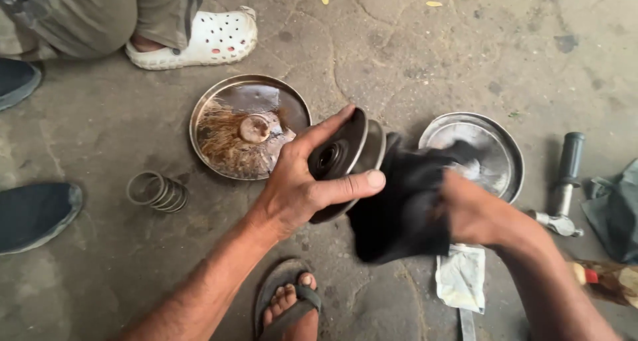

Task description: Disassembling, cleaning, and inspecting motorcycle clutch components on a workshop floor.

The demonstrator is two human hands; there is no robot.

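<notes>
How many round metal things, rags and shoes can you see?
Metal plates on the ground: 2
Metal disc part in the left hand: 1
Coil springs: 1
Dark rags in the right hand: 1
Shoes and sandals: 4
Total: 9

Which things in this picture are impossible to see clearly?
Head view:
- Right hand: fingers hidden by the black cloth, blurred.
- Metal disc in the left hand: far face covered by cloth.
- Right tray: partly behind cloth.
- Bottle: cut by the right edge.
</notes>
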